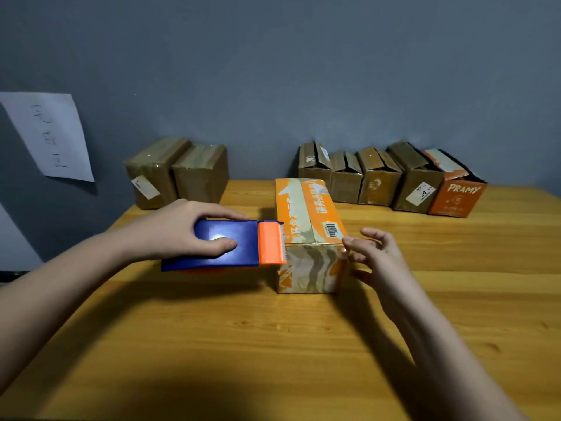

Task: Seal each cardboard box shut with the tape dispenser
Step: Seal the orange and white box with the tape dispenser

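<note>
Wooden table (273,344) under both forearms. Left hand (182,232) grips the blue tape dispenser (224,246), fingers curled round its body, orange cutter end touching the near top edge of the orange box (309,235). Right hand (376,259), fingers loosely spread and holding nothing, hovers just beside the box's right corner. Judged step: ending or cutting a strip; next, steady the box and tear cleanly. Beyond the hands: two taped boxes (179,173) left, five unsealed boxes (391,177) right, against the wall.

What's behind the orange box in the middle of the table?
Behind the orange box a row of open-flapped cardboard boxes stands along the grey wall. The box hides the table surface directly behind it.
</note>
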